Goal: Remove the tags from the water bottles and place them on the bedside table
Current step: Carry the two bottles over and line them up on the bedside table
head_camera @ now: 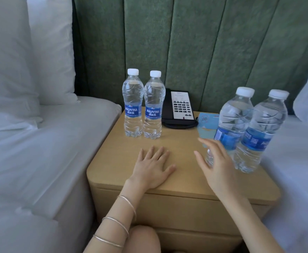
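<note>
Here, the right hand (216, 167) hangs just above the bedside table (113, 161) with its fingers spread wide and straight, holding nothing. Its fingertips overlap the lower part of the near right bottle (231, 123), though whether they touch it I cannot tell. Just past that bottle, on the hand's outer side, stands the far right bottle (262, 132); both are upright and side by side, white caps on. Beyond the fingertips a pale blue card (206, 125) shows, with a black telephone (180, 108) behind it. The left hand (152, 168) lies flat, palm down, on the tabletop beside the right hand, fingers straight and slightly fanned, gripping nothing. Thin bangles (120, 223) ring its forearm. Ahead of its fingertips, well apart from them, a third bottle (132, 106) and a fourth bottle (152, 110) stand upright, close together, labels facing the camera. On the left hand's outer side lies white bedding (39, 143).
</note>
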Motion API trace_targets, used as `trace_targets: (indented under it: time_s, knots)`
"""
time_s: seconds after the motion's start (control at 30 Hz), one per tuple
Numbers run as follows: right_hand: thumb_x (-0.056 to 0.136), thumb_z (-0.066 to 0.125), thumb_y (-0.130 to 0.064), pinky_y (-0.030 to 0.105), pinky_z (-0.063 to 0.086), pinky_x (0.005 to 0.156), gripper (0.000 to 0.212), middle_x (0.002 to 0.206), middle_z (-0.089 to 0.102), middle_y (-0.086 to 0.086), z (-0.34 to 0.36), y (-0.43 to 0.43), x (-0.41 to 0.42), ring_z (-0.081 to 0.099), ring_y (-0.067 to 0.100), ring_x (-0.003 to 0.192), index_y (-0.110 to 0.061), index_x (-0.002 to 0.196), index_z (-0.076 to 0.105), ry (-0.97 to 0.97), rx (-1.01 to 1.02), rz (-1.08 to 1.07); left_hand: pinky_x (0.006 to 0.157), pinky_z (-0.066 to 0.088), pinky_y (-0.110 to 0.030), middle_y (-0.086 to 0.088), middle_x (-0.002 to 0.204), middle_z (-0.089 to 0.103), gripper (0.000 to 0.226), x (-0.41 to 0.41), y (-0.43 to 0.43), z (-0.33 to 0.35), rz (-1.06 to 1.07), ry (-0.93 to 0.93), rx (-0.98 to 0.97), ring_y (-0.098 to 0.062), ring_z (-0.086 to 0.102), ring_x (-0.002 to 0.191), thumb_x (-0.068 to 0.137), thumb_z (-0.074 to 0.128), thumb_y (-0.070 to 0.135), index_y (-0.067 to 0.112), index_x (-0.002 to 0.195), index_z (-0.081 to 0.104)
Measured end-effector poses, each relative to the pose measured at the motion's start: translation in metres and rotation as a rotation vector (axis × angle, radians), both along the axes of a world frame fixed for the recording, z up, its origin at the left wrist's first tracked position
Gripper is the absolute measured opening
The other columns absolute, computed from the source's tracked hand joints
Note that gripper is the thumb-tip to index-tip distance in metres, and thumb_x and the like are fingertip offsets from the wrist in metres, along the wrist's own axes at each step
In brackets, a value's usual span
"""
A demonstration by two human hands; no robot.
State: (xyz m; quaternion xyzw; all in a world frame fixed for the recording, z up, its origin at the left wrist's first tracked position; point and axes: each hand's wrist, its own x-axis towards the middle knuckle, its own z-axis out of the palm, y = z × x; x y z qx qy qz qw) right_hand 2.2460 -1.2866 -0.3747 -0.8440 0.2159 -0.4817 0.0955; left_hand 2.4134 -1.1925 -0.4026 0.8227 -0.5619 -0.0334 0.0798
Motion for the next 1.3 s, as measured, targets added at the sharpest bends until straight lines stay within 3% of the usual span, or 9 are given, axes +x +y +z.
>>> trace_targets:
  time_s: [0.17, 0.27, 0.53, 0.7, 0.8, 0.9, 1.07, 1.17, 1.3]
  knots:
    - [0.083, 0.068, -0.023, 0.024, 0.042, 0.091, 0.044, 0.115, 0.053, 0.009, -0.017, -0.014, -0.044, 0.053, 0.021, 0.105, -0.005, 0.118, 0.050, -0.251, 0.209, -0.122, 0.116, -0.005, -0.049, 0.010, 0.159, 0.000, 0.064, -0.005, -0.004, 0.000, 0.001, -0.029, 0.014, -0.019, -0.007, 0.146, 0.094, 0.016, 0.064, 0.035, 0.151, 0.008]
    - [0.078, 0.073, -0.019, 0.031, 0.045, 0.093, 0.061, 0.127, 0.052, 0.002, -0.018, -0.030, -0.040, 0.053, 0.016, 0.113, -0.008, 0.130, 0.042, -0.187, 0.411, -0.075, 0.117, -0.003, -0.049, 0.011, 0.159, 0.001, 0.064, -0.007, -0.003, 0.001, 0.004, -0.028, 0.005, -0.018, -0.006, 0.146, 0.094, 0.017, 0.064, 0.036, 0.151, 0.009]
    - [0.066, 0.083, -0.029, 0.035, 0.044, 0.086, 0.079, 0.114, 0.047, 0.004, -0.001, -0.044, 0.003, 0.050, 0.023, 0.104, -0.005, 0.127, 0.038, -0.022, 0.372, -0.159, 0.118, -0.003, -0.044, 0.013, 0.159, 0.006, 0.061, -0.004, 0.000, 0.003, -0.016, 0.002, -0.029, -0.015, -0.002, 0.146, 0.094, 0.023, 0.063, 0.039, 0.149, 0.014]
    - [0.081, 0.067, -0.010, 0.021, 0.036, 0.085, 0.085, 0.125, 0.042, -0.011, 0.009, -0.053, 0.024, 0.045, 0.018, 0.121, -0.029, 0.144, 0.013, 0.083, 0.804, 0.203, 0.118, -0.001, -0.036, 0.015, 0.158, 0.010, 0.055, 0.018, 0.013, 0.005, 0.009, 0.033, -0.064, -0.005, 0.002, 0.145, 0.095, 0.026, 0.061, 0.045, 0.147, 0.019]
    - [0.080, 0.066, -0.002, 0.003, 0.033, 0.074, 0.080, 0.126, 0.046, -0.008, 0.011, -0.056, 0.032, 0.047, 0.010, 0.113, -0.023, 0.143, 0.022, 0.161, 0.672, 0.193, 0.118, -0.001, -0.037, 0.016, 0.158, 0.009, 0.055, 0.024, 0.016, 0.005, 0.021, 0.035, -0.058, -0.004, 0.002, 0.145, 0.095, 0.025, 0.061, 0.044, 0.147, 0.018]
    - [0.068, 0.082, -0.022, 0.015, 0.033, 0.076, 0.075, 0.113, 0.046, -0.005, 0.011, -0.054, 0.051, 0.047, 0.009, 0.101, -0.016, 0.130, 0.041, 0.146, 0.538, 0.097, 0.118, -0.003, -0.035, 0.015, 0.158, 0.010, 0.055, 0.021, 0.015, 0.004, 0.036, 0.031, -0.083, -0.007, 0.001, 0.145, 0.094, 0.026, 0.061, 0.045, 0.146, 0.019]
    - [0.074, 0.075, -0.008, 0.002, 0.036, 0.070, 0.069, 0.112, 0.049, -0.010, 0.009, -0.055, 0.070, 0.050, 0.002, 0.100, -0.019, 0.129, 0.036, 0.163, 0.685, 0.235, 0.118, -0.002, -0.040, 0.014, 0.158, 0.009, 0.055, 0.023, 0.015, 0.001, 0.054, 0.028, -0.086, -0.010, -0.001, 0.146, 0.093, 0.025, 0.063, 0.047, 0.146, 0.019]
    - [0.075, 0.075, -0.012, 0.009, 0.035, 0.076, 0.077, 0.124, 0.049, -0.008, 0.006, -0.059, 0.075, 0.048, 0.008, 0.112, -0.018, 0.138, 0.033, 0.139, 0.693, 0.214, 0.118, -0.003, -0.041, 0.012, 0.159, 0.007, 0.056, 0.022, 0.014, 0.000, 0.047, 0.018, -0.082, -0.012, -0.002, 0.146, 0.094, 0.023, 0.063, 0.045, 0.147, 0.018]
    - [0.063, 0.085, -0.026, 0.024, 0.039, 0.086, 0.078, 0.125, 0.052, 0.001, 0.004, -0.068, 0.093, 0.050, 0.015, 0.113, -0.014, 0.127, 0.042, 0.123, 0.625, 0.081, 0.118, -0.001, -0.043, 0.009, 0.159, 0.009, 0.056, 0.022, 0.015, -0.001, 0.049, -0.001, -0.102, -0.014, 0.000, 0.146, 0.094, 0.024, 0.062, 0.043, 0.147, 0.019]
